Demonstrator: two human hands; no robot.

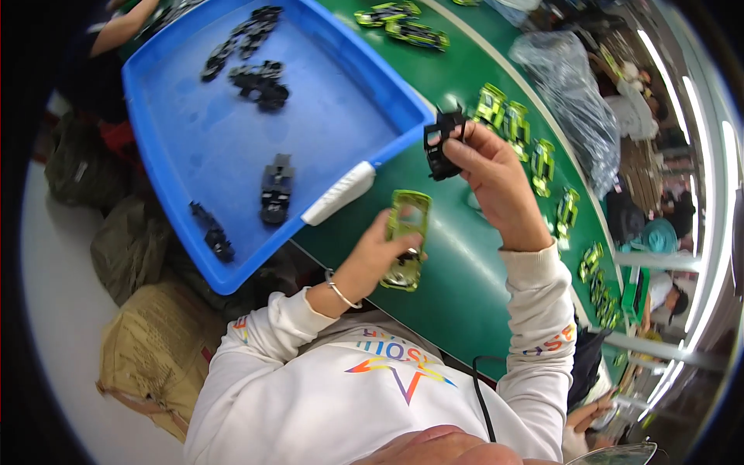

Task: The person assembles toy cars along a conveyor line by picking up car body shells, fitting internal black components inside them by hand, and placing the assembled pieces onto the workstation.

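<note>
My left hand (381,249) is closed on a lime-green toy car body shell (410,221), held over the green table near its front edge. The shell's hollow inside seems to face up. Higher and to the right, my right hand (490,159) pinches a black toy car chassis (444,147) by its side, near the corner of the blue bin (404,138). The two parts are apart from each other. Inside the bin lie several more black chassis, one of them a long chassis (277,190) near the white handle (339,194).
Several lime-green toy cars (542,167) stand in a line along the table's (465,256) far right side, with more green cars (403,25) at the top. Clear plastic bags (570,101) lie beyond the ledge. Another person's arm (124,29) shows at the upper left. A brown sack (159,353) stands below the bin.
</note>
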